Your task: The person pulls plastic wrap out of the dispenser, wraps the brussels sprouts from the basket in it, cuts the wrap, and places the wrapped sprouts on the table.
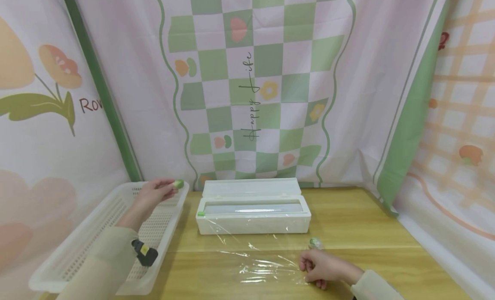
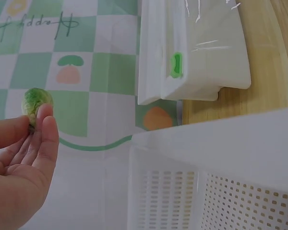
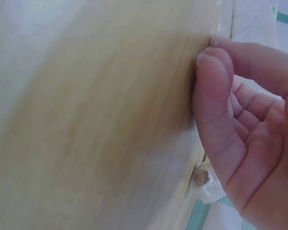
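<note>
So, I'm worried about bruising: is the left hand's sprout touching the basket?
Apart. The left wrist view shows the sprout pinched in the left hand, with cloth visible between sprout and basket.

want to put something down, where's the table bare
Bare table: the patch right of the white box, behind the wrapped sprout, and a narrow strip between box and basket. Crowded: in front of the box, where clear film stretches to the right hand.

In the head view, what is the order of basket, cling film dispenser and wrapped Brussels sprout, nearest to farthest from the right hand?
1. Wrapped Brussels sprout: just beyond the right hand.
2. Cling film dispenser: back centre.
3. Basket: far left.
</note>
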`<state>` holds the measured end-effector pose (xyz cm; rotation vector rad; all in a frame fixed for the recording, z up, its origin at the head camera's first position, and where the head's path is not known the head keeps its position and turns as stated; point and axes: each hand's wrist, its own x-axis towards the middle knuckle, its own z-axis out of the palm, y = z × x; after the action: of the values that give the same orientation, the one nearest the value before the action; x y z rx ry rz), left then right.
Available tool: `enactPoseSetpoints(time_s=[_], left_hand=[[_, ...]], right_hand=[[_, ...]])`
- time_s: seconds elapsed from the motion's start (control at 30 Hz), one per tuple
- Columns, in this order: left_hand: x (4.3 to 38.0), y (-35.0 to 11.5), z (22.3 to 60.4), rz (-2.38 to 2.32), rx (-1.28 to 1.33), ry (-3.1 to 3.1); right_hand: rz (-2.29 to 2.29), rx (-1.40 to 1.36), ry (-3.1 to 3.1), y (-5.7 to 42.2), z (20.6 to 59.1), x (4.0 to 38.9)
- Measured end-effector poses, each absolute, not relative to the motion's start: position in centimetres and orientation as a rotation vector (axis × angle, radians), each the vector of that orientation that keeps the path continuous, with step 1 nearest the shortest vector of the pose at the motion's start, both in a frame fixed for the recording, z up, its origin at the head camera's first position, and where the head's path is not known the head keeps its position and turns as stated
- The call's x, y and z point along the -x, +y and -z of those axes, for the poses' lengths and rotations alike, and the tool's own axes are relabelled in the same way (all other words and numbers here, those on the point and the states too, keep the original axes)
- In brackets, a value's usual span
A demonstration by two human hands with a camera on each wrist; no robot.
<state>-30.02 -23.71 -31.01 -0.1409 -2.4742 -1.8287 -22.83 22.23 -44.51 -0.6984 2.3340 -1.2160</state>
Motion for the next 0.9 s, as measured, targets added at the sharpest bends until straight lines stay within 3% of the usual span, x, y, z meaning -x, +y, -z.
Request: enactPoseSetpoints(time_s=[0.9], left_hand=[[29.0, -17.9, 31.9, 1.983, 0.371, -2.43]], right_hand=[[1.223, 0.716, 2.312, 22.2, 44.3, 22.8]])
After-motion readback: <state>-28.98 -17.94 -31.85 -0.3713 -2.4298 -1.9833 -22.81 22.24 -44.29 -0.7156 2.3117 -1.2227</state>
